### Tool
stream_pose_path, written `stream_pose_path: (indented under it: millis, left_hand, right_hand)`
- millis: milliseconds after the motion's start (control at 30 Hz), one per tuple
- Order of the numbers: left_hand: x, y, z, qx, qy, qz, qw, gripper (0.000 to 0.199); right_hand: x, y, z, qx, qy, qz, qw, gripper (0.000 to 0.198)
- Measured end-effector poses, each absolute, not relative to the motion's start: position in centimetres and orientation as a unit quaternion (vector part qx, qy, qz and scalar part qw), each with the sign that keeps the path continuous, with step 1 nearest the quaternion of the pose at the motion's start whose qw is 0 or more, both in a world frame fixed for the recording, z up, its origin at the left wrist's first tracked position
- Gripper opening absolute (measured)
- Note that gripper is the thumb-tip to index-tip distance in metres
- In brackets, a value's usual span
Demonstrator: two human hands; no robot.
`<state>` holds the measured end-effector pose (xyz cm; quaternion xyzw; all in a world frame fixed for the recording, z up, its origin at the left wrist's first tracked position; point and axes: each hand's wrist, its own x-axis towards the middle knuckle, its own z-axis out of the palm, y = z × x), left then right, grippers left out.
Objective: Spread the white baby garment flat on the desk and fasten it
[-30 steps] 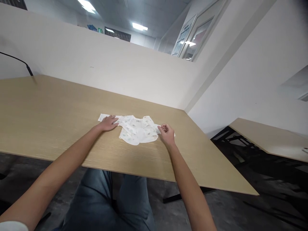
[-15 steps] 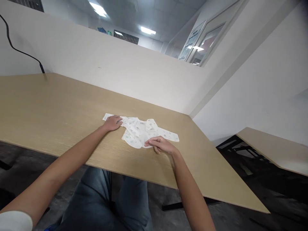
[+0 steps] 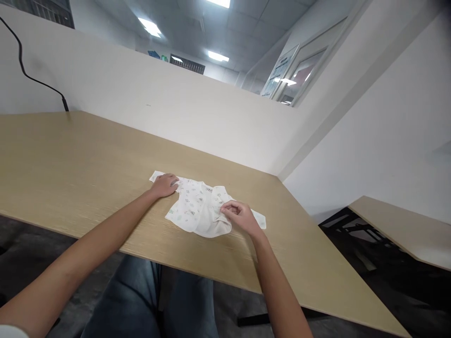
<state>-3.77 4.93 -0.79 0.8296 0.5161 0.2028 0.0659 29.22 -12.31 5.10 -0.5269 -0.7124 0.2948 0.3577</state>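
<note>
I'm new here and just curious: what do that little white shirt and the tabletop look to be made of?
The little shirt looks like thin, soft cloth, probably cotton: matte white with small printed figures, lying limp and creased under the left hand and the right hand. The table looks like board with a light wood-grain laminate: fine straight grain lines, a smooth low sheen, a thin flat edge. Solid wood cannot be ruled out.

a plain office corner

a light wood table (image 3: 70, 159) stands against a white partition wall (image 3: 158, 103). a black cable (image 3: 24, 70) hangs down the partition at far left. a second wood table (image 3: 405, 230) sits at right. ceiling lights (image 3: 150, 26) glow overhead, above a grey concrete floor (image 3: 21, 253).
</note>
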Motion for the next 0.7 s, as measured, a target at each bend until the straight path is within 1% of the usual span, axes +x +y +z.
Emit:
stream_pose_path:
  millis: [33,100,167,267,300,367,433,500,533,567,633,667,700]
  left_hand:
    - [-3.8,5.0,-0.8,0.829,0.516,0.204,0.068,0.046]
    - [-3.7,5.0,-1.0,0.828,0.517,0.206,0.071,0.046]
    - [-3.7,5.0,-1.1,0.826,0.519,0.208,0.073,0.046]
    - [-3.6,5.1,-1.1,0.824,0.521,0.209,0.078,0.046]
    - [-3.6,5.1,-1.2,0.824,0.52,0.21,0.079,0.046]
    - [-3.6,5.0,-1.1,0.825,0.518,0.21,0.08,0.046]
    - [-3.6,5.0,-1.1,0.826,0.516,0.211,0.081,0.045]
    - [-3.5,4.9,-1.0,0.826,0.517,0.213,0.08,0.045]
    - [-3.5,4.9,-1.0,0.825,0.517,0.213,0.081,0.044]
    - [-3.5,4.8,-0.9,0.825,0.517,0.211,0.082,0.044]
    - [-3.6,4.8,-0.9,0.826,0.516,0.208,0.083,0.044]
    - [-3.6,4.8,-0.8,0.827,0.516,0.206,0.083,0.044]
    - [-3.6,4.8,-0.8,0.828,0.516,0.204,0.082,0.043]
  right_hand:
    - [29.1,-12.2,4.9,-0.519,-0.74,0.254,0.343,0.025]
    - [28.8,-12.2,4.7,-0.491,-0.798,0.204,0.283,0.019]
    - [28.6,-12.3,4.5,-0.48,-0.83,0.163,0.233,0.017]
    - [28.4,-12.3,4.1,-0.483,-0.845,0.106,0.203,0.009]
    - [28.4,-12.2,4.0,-0.479,-0.849,0.094,0.202,0.009]
    - [28.3,-12.1,4.0,-0.472,-0.849,0.083,0.221,0.016]
    - [28.1,-12.2,4.5,-0.481,-0.825,0.086,0.283,0.021]
    - [28.0,-12.7,5.4,-0.497,-0.781,0.105,0.362,0.024]
    - [28.1,-13.0,5.9,-0.499,-0.767,0.133,0.381,0.025]
    - [28.2,-13.4,6.5,-0.493,-0.766,0.178,0.373,0.025]
    - [28.8,-14.0,7.6,-0.464,-0.784,0.294,0.29,0.027]
    - [29.3,-14.3,7.8,-0.454,-0.787,0.335,0.248,0.03]
    - [29.9,-14.4,7.9,-0.459,-0.783,0.351,0.229,0.033]
